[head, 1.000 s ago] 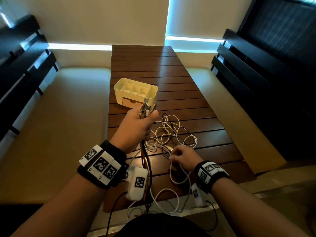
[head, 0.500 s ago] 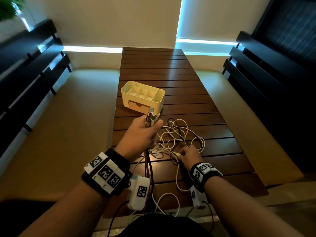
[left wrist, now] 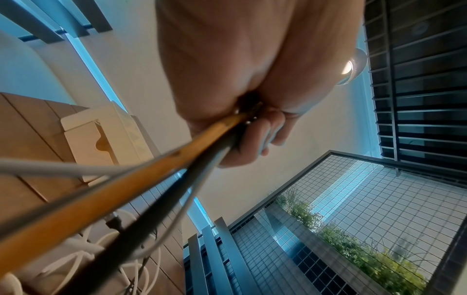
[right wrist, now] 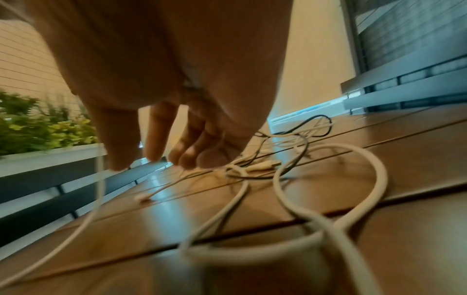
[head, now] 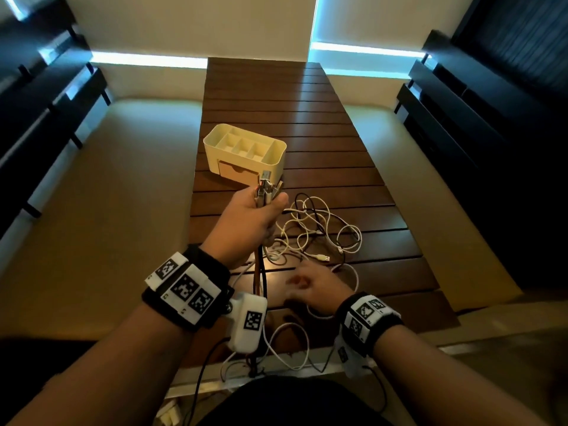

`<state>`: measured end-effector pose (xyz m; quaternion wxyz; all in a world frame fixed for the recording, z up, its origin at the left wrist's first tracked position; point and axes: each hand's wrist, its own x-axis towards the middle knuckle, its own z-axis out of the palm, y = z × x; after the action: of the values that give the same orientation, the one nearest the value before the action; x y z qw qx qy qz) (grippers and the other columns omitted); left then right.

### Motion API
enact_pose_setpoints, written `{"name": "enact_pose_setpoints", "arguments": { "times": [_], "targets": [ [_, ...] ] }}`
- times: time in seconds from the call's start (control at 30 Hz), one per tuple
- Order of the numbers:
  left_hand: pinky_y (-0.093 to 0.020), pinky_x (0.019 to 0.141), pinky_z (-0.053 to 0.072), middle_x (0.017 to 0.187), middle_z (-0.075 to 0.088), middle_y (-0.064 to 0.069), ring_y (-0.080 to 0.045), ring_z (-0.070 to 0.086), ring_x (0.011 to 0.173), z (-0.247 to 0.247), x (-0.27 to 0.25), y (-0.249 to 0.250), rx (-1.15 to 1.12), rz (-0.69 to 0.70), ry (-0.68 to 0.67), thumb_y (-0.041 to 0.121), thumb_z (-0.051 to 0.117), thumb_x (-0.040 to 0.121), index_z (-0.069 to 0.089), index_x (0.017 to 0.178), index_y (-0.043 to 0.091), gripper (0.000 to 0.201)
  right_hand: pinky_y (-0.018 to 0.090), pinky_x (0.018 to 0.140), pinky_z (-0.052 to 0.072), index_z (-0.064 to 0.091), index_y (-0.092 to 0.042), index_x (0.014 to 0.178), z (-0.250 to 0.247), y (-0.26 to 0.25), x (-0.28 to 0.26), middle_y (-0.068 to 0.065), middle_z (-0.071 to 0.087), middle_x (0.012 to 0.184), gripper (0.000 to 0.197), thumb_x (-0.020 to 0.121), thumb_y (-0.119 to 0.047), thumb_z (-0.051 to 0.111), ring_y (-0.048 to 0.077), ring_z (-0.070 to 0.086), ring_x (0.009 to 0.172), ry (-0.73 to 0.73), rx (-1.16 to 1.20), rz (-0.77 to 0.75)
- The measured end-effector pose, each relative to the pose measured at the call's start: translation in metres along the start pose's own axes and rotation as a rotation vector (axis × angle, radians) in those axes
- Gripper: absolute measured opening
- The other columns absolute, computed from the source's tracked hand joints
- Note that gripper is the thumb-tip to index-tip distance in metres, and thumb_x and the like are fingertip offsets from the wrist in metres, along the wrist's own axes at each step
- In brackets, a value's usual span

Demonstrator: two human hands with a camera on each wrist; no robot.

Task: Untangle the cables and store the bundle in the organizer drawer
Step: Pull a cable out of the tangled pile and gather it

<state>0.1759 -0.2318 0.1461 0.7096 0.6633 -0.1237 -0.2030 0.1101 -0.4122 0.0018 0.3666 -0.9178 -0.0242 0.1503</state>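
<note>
My left hand (head: 267,204) is raised over the table and grips a bunch of cable ends (head: 266,187), plugs pointing up; brown, black and white cords (left wrist: 177,159) run from the fist (left wrist: 255,127) down to the table. The loose tangle of white and black cables (head: 316,232) lies on the wooden slats to its right. My right hand (head: 302,287) hovers low at the tangle's near side, blurred, fingers (right wrist: 161,151) hanging loose and holding nothing above the cable loops (right wrist: 328,179). The cream organizer (head: 246,152) stands behind the left hand, its wooden drawer (head: 238,173) closed.
The slatted wooden table (head: 307,118) runs away from me between two cushioned benches (head: 107,210) (head: 430,186) with dark slatted backs. Some cables hang over the near table edge (head: 292,358). The organizer front shows in the left wrist view (left wrist: 101,135).
My right hand has let go of the cable it touched and pulled back toward me, to the tangle's near edge. The left hand keeps its grip on the cable ends.
</note>
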Motion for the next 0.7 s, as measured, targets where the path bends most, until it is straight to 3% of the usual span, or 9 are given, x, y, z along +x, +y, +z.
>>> {"name": "enact_pose_setpoints", "arguments": {
  "times": [0.03, 0.1, 0.17, 0.3, 0.4, 0.43, 0.5, 0.63, 0.7],
  "targets": [
    [-0.025, 0.044, 0.029, 0.054, 0.03, 0.0, -0.014, 0.027, 0.045, 0.001, -0.001, 0.0, -0.008, -0.002, 0.004, 0.015, 0.051, 0.103, 0.048, 0.104, -0.014, 0.029, 0.016, 0.08, 0.046, 0.069, -0.021, 0.111, 0.009, -0.004, -0.003, -0.011, 0.052, 0.105, 0.029, 0.084, -0.03, 0.076, 0.006, 0.054, 0.095, -0.104, -0.035, -0.006],
    [-0.026, 0.045, 0.027, 0.055, 0.029, -0.001, -0.014, 0.026, 0.046, 0.001, -0.004, 0.001, -0.017, -0.005, 0.017, 0.015, 0.051, 0.103, 0.048, 0.104, -0.014, 0.029, 0.029, 0.086, 0.05, 0.069, -0.023, 0.111, 0.028, -0.007, -0.008, -0.008, 0.052, 0.108, 0.029, 0.084, -0.032, 0.075, 0.014, 0.055, 0.099, -0.236, -0.158, 0.016],
    [-0.026, 0.046, 0.026, 0.055, 0.029, -0.002, -0.014, 0.027, 0.046, -0.002, -0.007, 0.0, -0.023, -0.002, 0.034, 0.015, 0.051, 0.103, 0.048, 0.105, -0.014, 0.029, 0.038, 0.086, 0.05, 0.068, -0.021, 0.111, 0.043, -0.003, -0.013, -0.004, 0.052, 0.109, 0.025, 0.088, -0.031, 0.07, 0.021, 0.055, 0.102, -0.267, -0.303, 0.005],
    [-0.025, 0.044, 0.027, 0.053, 0.032, 0.002, -0.013, 0.029, 0.044, -0.01, -0.011, -0.001, -0.031, -0.002, 0.069, 0.017, 0.051, 0.103, 0.055, 0.106, -0.001, 0.018, 0.042, 0.084, 0.055, 0.071, -0.016, 0.1, 0.043, -0.006, -0.025, 0.005, 0.067, 0.103, 0.017, 0.091, -0.029, 0.067, 0.022, 0.063, 0.094, -0.404, -0.338, 0.052],
    [-0.022, 0.042, 0.029, 0.052, 0.034, 0.005, -0.011, 0.031, 0.042, -0.012, -0.011, -0.002, -0.046, -0.008, 0.087, 0.017, 0.052, 0.103, 0.054, 0.107, 0.005, 0.013, 0.032, 0.078, 0.057, 0.073, -0.011, 0.102, 0.027, -0.017, -0.035, 0.006, 0.074, 0.098, 0.019, 0.093, -0.026, 0.066, 0.011, 0.064, 0.077, -0.709, -0.264, 0.196],
    [-0.022, 0.042, 0.03, 0.051, 0.035, 0.005, -0.011, 0.031, 0.042, -0.011, -0.011, -0.002, -0.048, -0.011, 0.083, 0.018, 0.051, 0.103, 0.054, 0.108, 0.004, 0.014, 0.029, 0.075, 0.056, 0.073, -0.011, 0.103, 0.02, -0.019, -0.037, 0.006, 0.074, 0.095, 0.021, 0.094, -0.027, 0.065, 0.01, 0.064, 0.073, -0.729, -0.237, 0.234],
    [-0.023, 0.042, 0.03, 0.051, 0.035, 0.005, -0.011, 0.031, 0.042, -0.009, -0.012, -0.002, -0.045, -0.011, 0.076, 0.018, 0.051, 0.103, 0.054, 0.109, -0.001, 0.02, 0.027, 0.073, 0.056, 0.072, -0.012, 0.104, 0.005, -0.015, -0.032, 0.002, 0.073, 0.092, 0.023, 0.096, -0.031, 0.062, 0.01, 0.067, 0.075, -0.597, -0.158, 0.278],
    [-0.025, 0.044, 0.027, 0.053, 0.033, 0.003, -0.013, 0.029, 0.045, -0.004, -0.013, 0.0, -0.04, -0.005, 0.055, 0.017, 0.05, 0.103, 0.048, 0.11, -0.013, 0.031, 0.03, 0.078, 0.057, 0.07, -0.023, 0.099, -0.02, 0.008, -0.007, -0.003, 0.069, 0.094, 0.011, 0.095, -0.029, 0.062, 0.011, 0.066, 0.085, -0.036, 0.022, 0.322],
    [-0.026, 0.044, 0.026, 0.054, 0.032, 0.001, -0.013, 0.028, 0.045, -0.001, -0.013, 0.002, -0.032, 0.002, 0.041, 0.017, 0.05, 0.103, 0.047, 0.11, -0.014, 0.032, 0.033, 0.084, 0.056, 0.072, -0.024, 0.097, -0.03, 0.022, 0.004, -0.004, 0.068, 0.099, 0.009, 0.093, -0.025, 0.064, 0.012, 0.065, 0.091, 0.159, 0.03, 0.32]
  ]
}}
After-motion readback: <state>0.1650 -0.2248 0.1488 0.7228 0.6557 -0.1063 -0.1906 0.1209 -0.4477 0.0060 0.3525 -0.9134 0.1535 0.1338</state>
